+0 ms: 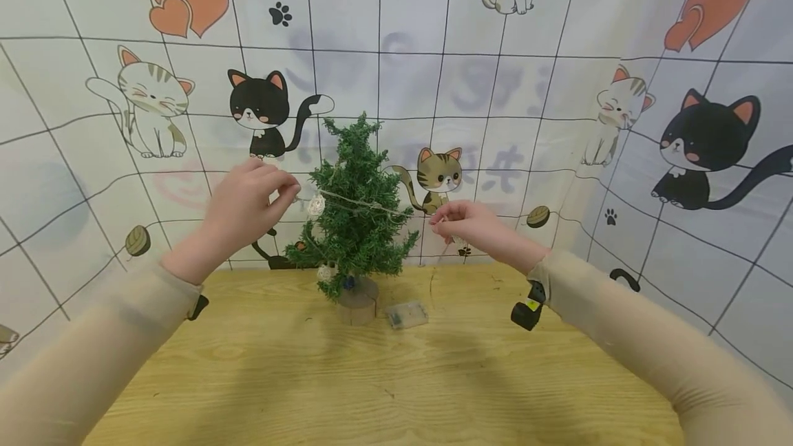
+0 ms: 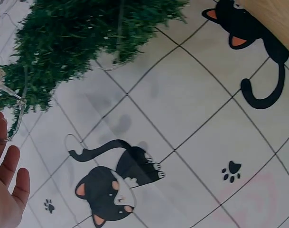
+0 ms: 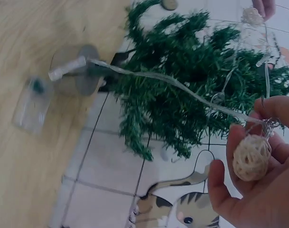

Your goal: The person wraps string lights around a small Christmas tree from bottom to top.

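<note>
A small green artificial Christmas tree (image 1: 356, 205) stands upright on a round wooden base (image 1: 358, 305). A string of lights (image 1: 365, 204) on clear wire, with white woven balls, stretches across the tree's front between both hands. My left hand (image 1: 250, 202) pinches the wire at the tree's left side, close to a white ball (image 1: 316, 206). To the right of the tree, my right hand (image 1: 473, 226) pinches the wire; in the right wrist view another woven ball (image 3: 252, 157) hangs against its fingers. A second ball (image 1: 325, 272) rests low among the left branches.
A clear plastic box (image 1: 407, 314) lies on the wooden table (image 1: 396, 384), right of the tree base. From the right hand, wire runs back to a clear connector (image 3: 68, 68) near the base. A cat-print cloth (image 1: 421, 88) hangs close behind the tree.
</note>
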The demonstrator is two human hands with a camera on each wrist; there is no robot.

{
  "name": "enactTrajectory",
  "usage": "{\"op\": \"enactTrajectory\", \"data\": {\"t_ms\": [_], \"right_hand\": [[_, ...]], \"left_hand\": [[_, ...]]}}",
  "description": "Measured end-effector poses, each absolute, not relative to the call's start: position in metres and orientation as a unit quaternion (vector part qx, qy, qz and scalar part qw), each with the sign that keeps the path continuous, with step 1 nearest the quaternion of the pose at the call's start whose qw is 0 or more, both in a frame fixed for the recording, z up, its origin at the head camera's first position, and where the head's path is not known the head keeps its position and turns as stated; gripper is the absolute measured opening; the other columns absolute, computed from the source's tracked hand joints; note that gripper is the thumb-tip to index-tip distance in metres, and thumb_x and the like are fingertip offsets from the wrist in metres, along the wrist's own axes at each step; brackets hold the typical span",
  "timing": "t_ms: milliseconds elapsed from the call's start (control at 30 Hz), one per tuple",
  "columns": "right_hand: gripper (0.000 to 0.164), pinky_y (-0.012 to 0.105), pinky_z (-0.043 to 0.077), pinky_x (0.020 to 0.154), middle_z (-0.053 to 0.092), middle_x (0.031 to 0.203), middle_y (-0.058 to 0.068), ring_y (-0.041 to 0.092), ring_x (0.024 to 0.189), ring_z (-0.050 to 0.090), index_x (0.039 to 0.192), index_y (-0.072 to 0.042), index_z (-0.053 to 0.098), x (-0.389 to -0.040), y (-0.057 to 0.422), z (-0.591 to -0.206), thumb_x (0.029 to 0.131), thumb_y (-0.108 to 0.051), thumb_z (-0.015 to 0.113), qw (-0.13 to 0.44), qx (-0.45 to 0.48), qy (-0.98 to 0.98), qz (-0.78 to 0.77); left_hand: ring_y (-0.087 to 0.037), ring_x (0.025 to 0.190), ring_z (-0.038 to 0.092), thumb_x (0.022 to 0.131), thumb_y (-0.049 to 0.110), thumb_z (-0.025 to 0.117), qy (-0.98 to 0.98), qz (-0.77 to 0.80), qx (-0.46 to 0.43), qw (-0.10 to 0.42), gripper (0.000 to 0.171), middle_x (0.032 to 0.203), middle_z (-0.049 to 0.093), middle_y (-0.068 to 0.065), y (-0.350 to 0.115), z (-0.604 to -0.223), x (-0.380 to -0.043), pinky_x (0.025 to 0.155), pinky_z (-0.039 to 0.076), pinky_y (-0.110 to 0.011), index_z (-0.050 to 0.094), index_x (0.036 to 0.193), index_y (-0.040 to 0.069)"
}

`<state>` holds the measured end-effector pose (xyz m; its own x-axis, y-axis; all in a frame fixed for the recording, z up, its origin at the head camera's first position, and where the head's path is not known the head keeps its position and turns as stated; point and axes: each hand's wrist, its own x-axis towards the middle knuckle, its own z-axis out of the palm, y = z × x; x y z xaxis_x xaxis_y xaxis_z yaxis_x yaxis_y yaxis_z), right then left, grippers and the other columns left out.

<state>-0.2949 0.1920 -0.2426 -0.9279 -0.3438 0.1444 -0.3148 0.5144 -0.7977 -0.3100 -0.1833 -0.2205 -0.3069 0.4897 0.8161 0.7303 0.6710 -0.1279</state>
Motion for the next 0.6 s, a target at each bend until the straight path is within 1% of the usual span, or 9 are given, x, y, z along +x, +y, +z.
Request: {"op": "enactTrajectory", "data": {"t_ms": [67, 167, 233, 267, 300, 367, 433, 500, 600], "right_hand": [[0.019, 0.037, 0.047, 0.074, 0.061, 0.080, 0.008, 0.027, 0.079, 0.059, 0.108, -0.003, 0.064, -0.302, 0.189, -0.239, 0.094, -0.016, 0.063, -0.016, -0.190, 0.886, -0.422], [0.019, 0.034, 0.047, 0.071, 0.065, 0.088, 0.011, 0.023, 0.082, 0.060, 0.107, -0.002, 0.066, -0.312, 0.184, -0.228, 0.093, -0.015, 0.062, -0.059, -0.185, 0.900, -0.390], [0.020, 0.034, 0.044, 0.071, 0.065, 0.092, 0.013, 0.022, 0.084, 0.057, 0.106, 0.000, 0.067, -0.318, 0.181, -0.220, 0.094, -0.015, 0.062, -0.081, -0.178, 0.902, -0.386], [0.020, 0.034, 0.043, 0.073, 0.065, 0.096, 0.011, 0.022, 0.086, 0.056, 0.106, -0.001, 0.067, -0.320, 0.179, -0.215, 0.094, -0.015, 0.062, -0.090, -0.172, 0.901, -0.388], [0.021, 0.034, 0.043, 0.075, 0.064, 0.100, 0.012, 0.021, 0.090, 0.055, 0.107, 0.000, 0.067, -0.322, 0.177, -0.210, 0.094, -0.016, 0.062, -0.098, -0.168, 0.898, -0.393], [0.022, 0.036, 0.041, 0.075, 0.062, 0.102, 0.010, 0.021, 0.087, 0.051, 0.108, -0.001, 0.067, -0.326, 0.174, -0.202, 0.094, -0.017, 0.062, -0.113, -0.166, 0.892, -0.405], [0.022, 0.035, 0.041, 0.074, 0.063, 0.106, 0.011, 0.021, 0.086, 0.051, 0.107, 0.000, 0.066, -0.331, 0.173, -0.194, 0.094, -0.017, 0.062, -0.125, -0.169, 0.883, -0.420], [0.022, 0.034, 0.041, 0.069, 0.063, 0.109, 0.010, 0.020, 0.081, 0.050, 0.106, 0.000, 0.066, -0.334, 0.173, -0.187, 0.094, -0.018, 0.061, -0.135, -0.171, 0.875, -0.432], [0.021, 0.031, 0.043, 0.064, 0.065, 0.106, 0.007, 0.017, 0.074, 0.050, 0.104, 0.000, 0.067, -0.341, 0.173, -0.176, 0.094, -0.018, 0.061, -0.146, -0.169, 0.865, -0.449]], "left_hand": [[-0.028, 0.077, 0.054, 0.089, 0.006, 0.066, -0.806, -0.134, -0.372, 0.441, 0.006, 0.079, 0.068, -0.005, -0.186, -0.226, -0.315, 0.069, 0.043, -0.042, 0.072, 0.088, 0.005], [-0.027, 0.077, 0.053, 0.091, 0.007, 0.066, -0.824, -0.141, -0.346, 0.425, 0.007, 0.081, 0.069, -0.004, -0.191, -0.234, -0.320, 0.066, 0.042, -0.042, 0.072, 0.088, 0.006], [-0.026, 0.078, 0.053, 0.093, 0.009, 0.065, -0.837, -0.157, -0.327, 0.409, 0.009, 0.083, 0.069, -0.004, -0.193, -0.239, -0.323, 0.067, 0.042, -0.042, 0.073, 0.089, 0.007], [-0.026, 0.079, 0.053, 0.093, 0.010, 0.064, -0.842, -0.168, -0.319, 0.400, 0.010, 0.084, 0.070, -0.004, -0.194, -0.242, -0.324, 0.069, 0.042, -0.042, 0.073, 0.090, 0.007], [-0.026, 0.079, 0.053, 0.094, 0.010, 0.063, -0.844, -0.180, -0.315, 0.396, 0.011, 0.084, 0.070, -0.005, -0.195, -0.243, -0.325, 0.071, 0.041, -0.043, 0.073, 0.090, 0.007], [-0.026, 0.081, 0.054, 0.095, 0.011, 0.062, -0.842, -0.209, -0.309, 0.389, 0.012, 0.085, 0.070, -0.006, -0.196, -0.246, -0.325, 0.074, 0.041, -0.043, 0.073, 0.091, 0.007], [-0.027, 0.081, 0.055, 0.095, 0.010, 0.062, -0.836, -0.237, -0.306, 0.389, 0.013, 0.085, 0.070, -0.007, -0.196, -0.247, -0.324, 0.076, 0.040, -0.043, 0.073, 0.092, 0.005], [-0.026, 0.080, 0.054, 0.095, 0.010, 0.062, -0.825, -0.263, -0.307, 0.395, 0.013, 0.084, 0.070, -0.007, -0.194, -0.246, -0.322, 0.073, 0.039, -0.041, 0.073, 0.093, 0.004], [-0.024, 0.078, 0.052, 0.095, 0.009, 0.063, -0.805, -0.296, -0.310, 0.409, 0.012, 0.082, 0.068, -0.007, -0.190, -0.243, -0.320, 0.068, 0.036, -0.038, 0.073, 0.093, 0.003]]}}
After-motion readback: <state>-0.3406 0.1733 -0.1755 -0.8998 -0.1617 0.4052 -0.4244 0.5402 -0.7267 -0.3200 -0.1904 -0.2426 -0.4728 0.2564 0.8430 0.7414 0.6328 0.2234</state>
